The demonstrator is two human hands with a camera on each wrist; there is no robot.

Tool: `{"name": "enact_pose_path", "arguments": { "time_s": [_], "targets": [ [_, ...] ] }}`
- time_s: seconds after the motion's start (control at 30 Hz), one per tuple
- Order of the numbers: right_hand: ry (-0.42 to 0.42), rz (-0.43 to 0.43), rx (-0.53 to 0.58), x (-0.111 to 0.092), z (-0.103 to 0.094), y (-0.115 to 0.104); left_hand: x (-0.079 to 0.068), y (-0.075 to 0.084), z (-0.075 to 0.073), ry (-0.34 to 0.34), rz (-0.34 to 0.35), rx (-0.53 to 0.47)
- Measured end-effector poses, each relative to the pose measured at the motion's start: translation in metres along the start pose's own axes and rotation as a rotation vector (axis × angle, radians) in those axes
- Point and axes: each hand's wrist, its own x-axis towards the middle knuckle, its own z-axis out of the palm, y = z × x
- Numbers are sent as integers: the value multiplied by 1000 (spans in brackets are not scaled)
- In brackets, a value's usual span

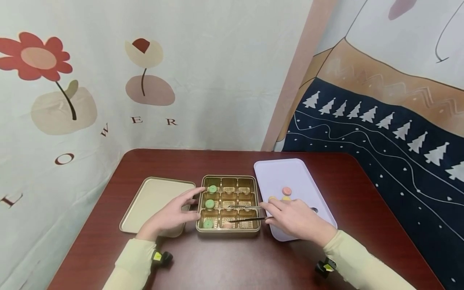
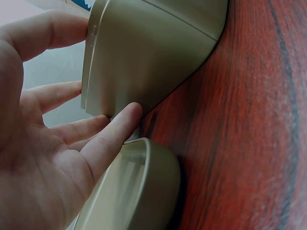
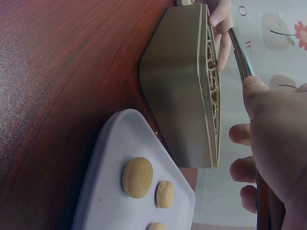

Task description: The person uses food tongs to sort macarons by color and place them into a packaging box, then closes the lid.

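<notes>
A gold tin box [image 1: 229, 233] with a compartmented insert stands mid-table. Green macarons [image 1: 210, 204] sit in its three left compartments, and a pinkish macaron [image 1: 226, 225] is in the front middle one. My left hand [image 1: 177, 211] touches the tin's left wall with spread, mostly straight fingers, as the left wrist view [image 2: 57, 139] of that hand also shows. Metal tongs [image 1: 250, 219] are gripped by my right hand [image 1: 295, 219], their arms apart above the tin. In the right wrist view, nothing shows between the visible tips of the tongs [image 3: 241, 52].
Right of the tin lies a lilac tray [image 1: 286, 173] bearing a pink macaron [image 1: 286, 191] and yellowish macarons [image 3: 137, 177], partly hidden by my right hand in the head view. The tin's shallow lid [image 1: 159, 197] rests to the left. A patterned curtain [image 1: 224, 80] hangs behind the table.
</notes>
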Motion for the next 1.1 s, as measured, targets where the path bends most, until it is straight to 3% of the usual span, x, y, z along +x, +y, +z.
{"name": "enact_pose_path", "arguments": {
  "time_s": [0.67, 1.1],
  "targets": [
    [-77, 139, 47, -14, -17, 25, 0, -2, 0, -2, -3, -9],
    [-120, 247, 31, -41, -16, 43, 1, -3, 0, -8, 1, -16]
  ]
}}
